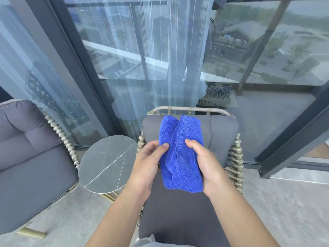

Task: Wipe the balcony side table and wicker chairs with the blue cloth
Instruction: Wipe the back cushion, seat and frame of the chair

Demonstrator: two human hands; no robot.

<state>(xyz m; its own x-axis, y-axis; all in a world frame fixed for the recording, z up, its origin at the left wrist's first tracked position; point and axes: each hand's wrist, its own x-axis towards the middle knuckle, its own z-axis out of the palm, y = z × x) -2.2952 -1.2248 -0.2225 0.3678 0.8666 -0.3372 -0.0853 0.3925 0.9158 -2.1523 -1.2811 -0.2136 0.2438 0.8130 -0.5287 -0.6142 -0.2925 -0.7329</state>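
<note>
hands: left hand and right hand both pinch the blue cloth, thumbs on top | cloth: bunched, held in the air above the near chair with its grey cushion | surface: round grey side table just left of that chair | second chair left of the table

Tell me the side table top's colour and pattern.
Grey stone-look side table top with thin white veins, seen in the head view.

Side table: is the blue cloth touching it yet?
No, both hands hold the blue cloth up over the right chair's cushion, apart from the side table.
</note>
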